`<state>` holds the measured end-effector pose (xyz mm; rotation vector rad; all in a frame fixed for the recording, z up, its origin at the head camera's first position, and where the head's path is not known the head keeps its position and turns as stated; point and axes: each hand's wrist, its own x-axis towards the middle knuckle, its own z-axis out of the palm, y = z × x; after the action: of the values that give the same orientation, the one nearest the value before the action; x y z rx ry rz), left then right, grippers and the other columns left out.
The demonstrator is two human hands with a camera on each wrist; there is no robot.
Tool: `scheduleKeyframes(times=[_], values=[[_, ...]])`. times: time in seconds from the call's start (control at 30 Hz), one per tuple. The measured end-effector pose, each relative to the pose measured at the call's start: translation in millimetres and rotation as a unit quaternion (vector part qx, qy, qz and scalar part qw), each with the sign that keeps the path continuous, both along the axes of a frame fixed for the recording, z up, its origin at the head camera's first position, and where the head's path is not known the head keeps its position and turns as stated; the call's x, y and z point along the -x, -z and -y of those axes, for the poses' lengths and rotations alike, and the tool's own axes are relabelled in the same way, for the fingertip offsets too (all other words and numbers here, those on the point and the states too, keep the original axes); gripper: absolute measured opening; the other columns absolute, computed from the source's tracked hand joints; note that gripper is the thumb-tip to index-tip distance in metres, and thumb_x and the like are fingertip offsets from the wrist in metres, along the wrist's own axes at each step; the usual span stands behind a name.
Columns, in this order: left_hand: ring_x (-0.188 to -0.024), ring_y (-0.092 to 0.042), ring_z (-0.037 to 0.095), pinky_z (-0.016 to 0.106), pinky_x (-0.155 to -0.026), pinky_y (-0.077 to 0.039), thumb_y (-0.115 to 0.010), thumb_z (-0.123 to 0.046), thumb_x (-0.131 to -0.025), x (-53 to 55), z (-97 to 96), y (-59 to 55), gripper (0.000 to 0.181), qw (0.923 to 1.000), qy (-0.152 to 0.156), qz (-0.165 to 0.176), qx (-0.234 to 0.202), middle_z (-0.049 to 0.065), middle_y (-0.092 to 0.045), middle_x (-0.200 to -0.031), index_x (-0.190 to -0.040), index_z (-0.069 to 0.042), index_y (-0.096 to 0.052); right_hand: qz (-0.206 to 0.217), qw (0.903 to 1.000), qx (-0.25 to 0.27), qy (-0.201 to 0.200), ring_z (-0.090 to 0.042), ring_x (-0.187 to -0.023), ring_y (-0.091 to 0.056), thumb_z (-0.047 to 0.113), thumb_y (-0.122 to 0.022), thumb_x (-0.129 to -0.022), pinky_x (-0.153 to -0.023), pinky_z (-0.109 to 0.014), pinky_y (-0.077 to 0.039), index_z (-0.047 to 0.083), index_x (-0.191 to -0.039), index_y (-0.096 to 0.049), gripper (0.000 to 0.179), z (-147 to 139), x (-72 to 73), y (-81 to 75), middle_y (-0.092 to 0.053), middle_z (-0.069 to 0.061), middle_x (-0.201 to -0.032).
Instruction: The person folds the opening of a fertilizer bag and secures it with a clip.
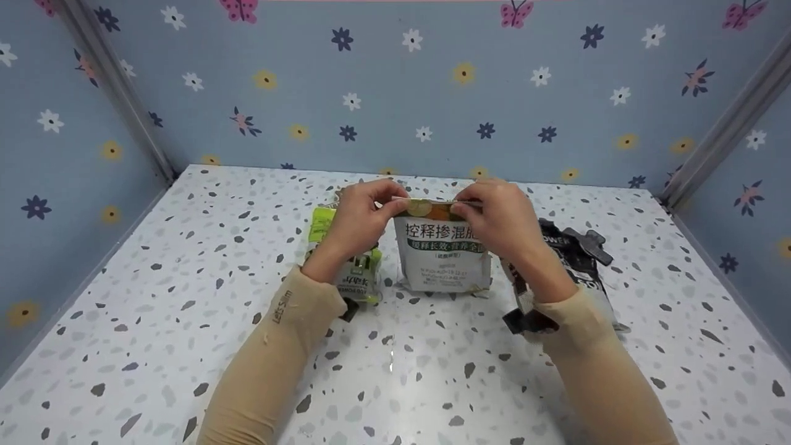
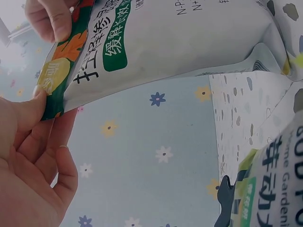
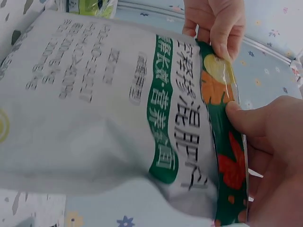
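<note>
A white fertilizer bag (image 1: 445, 266) with a green, orange and red top band stands upright on the speckled table, its lower edge at the tabletop. My left hand (image 1: 364, 216) pinches the top edge near its left corner, thumb in front and fingers behind. Toward the right end of the same edge, my right hand (image 1: 503, 213) pinches the band likewise. In the right wrist view the bag's printed front (image 3: 118, 104) is broad and slightly creased, and the right thumb (image 3: 246, 118) presses on the band. Whether the bag's top is sealed cannot be told.
A lime-green and white bag (image 1: 364, 281) lies to the left, partly behind the left forearm. On the right, a black bag (image 1: 578, 259) sits partly behind the right wrist, with dark pieces (image 1: 531, 321) beside it. Flower-patterned panels (image 1: 408, 93) enclose the table.
</note>
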<state>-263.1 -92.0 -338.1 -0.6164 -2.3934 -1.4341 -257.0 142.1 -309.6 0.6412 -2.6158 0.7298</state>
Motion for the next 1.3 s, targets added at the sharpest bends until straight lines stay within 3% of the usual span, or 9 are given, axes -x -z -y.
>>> scheduleKeyframes(times=[0.33,0.53,0.7,0.77,1.03,1.17,1.3], values=[[-0.078,-0.060,0.014,0.033,-0.071,-0.048,-0.067,-0.016,-0.097,0.4,-5.9,-1.1,0.008,0.9999,0.014,0.003,-0.005,-0.001,-0.070,-0.091,-0.097,-0.011,-0.073,-0.007,0.9963,0.085,-0.010,-0.024,-0.084,-0.070,0.009,-0.078,-0.087,-0.075,-0.038,-0.056,0.001,-0.096,-0.078,0.012,-44,1.2,8.3,-0.074,-0.012,-0.095],[-0.079,-0.059,0.015,0.033,-0.071,-0.048,-0.067,-0.016,-0.097,0.2,-3.5,-4.6,0.008,0.9999,0.010,-0.002,-0.001,0.000,-0.069,-0.091,-0.098,-0.010,-0.073,0.048,0.9953,0.084,0.007,-0.019,-0.071,-0.064,0.012,-0.076,-0.090,-0.058,-0.026,-0.046,0.006,-0.100,-0.079,0.012,-57,3.5,0.8,-0.075,-0.008,-0.094],[-0.079,-0.060,0.015,0.033,-0.072,-0.049,-0.068,-0.015,-0.097,-0.3,1.1,-5.4,0.007,1.0000,0.001,0.003,-0.005,0.000,-0.070,-0.092,-0.098,-0.010,-0.073,0.078,0.9917,0.101,0.014,-0.020,-0.073,-0.065,0.010,-0.075,-0.090,-0.056,-0.021,-0.045,0.006,-0.099,-0.078,0.010,-61,7.0,-0.6,-0.075,-0.009,-0.093],[-0.079,-0.060,0.016,0.033,-0.070,-0.049,-0.068,-0.015,-0.097,-0.5,2.1,-4.7,0.007,0.9999,0.005,0.010,-0.007,0.000,-0.070,-0.092,-0.099,-0.010,-0.073,0.078,0.9915,0.103,0.012,-0.021,-0.077,-0.068,0.008,-0.075,-0.090,-0.060,-0.021,-0.048,0.005,-0.098,-0.078,0.009,-61,7.8,0.0,-0.075,-0.010,-0.092],[-0.079,-0.064,0.021,0.034,-0.065,-0.052,-0.070,-0.022,-0.095,0.2,6.8,-1.8,0.013,0.9986,0.035,0.038,-0.013,-0.002,-0.072,-0.095,-0.103,-0.013,-0.073,0.073,0.9926,0.097,0.012,-0.026,-0.068,-0.062,0.005,-0.074,-0.090,-0.053,-0.023,-0.043,0.005,-0.095,-0.079,0.007,-62,5.2,0.9,-0.074,-0.009,-0.087],[-0.088,-0.065,0.020,0.035,-0.073,-0.052,-0.069,-0.027,-0.096,2.5,9.6,-2.9,0.017,0.9974,0.056,0.045,-0.006,-0.003,-0.071,-0.101,-0.106,-0.013,-0.072,0.067,0.9933,0.093,0.017,-0.024,-0.068,-0.062,0.006,-0.074,-0.090,-0.054,-0.024,-0.043,0.006,-0.095,-0.079,0.007,-63,5.3,0.4,-0.074,-0.009,-0.087],[-0.095,-0.062,0.014,0.035,-0.080,-0.049,-0.067,-0.031,-0.097,2.4,20.0,-4.1,0.020,0.9977,0.039,0.053,-0.017,-0.003,-0.069,-0.104,-0.104,-0.013,-0.069,0.053,0.9943,0.092,0.001,-0.020,-0.065,-0.059,0.006,-0.074,-0.090,-0.054,-0.025,-0.042,0.007,-0.094,-0.079,0.007,-59,6.7,1.3,-0.074,-0.006,-0.087]])
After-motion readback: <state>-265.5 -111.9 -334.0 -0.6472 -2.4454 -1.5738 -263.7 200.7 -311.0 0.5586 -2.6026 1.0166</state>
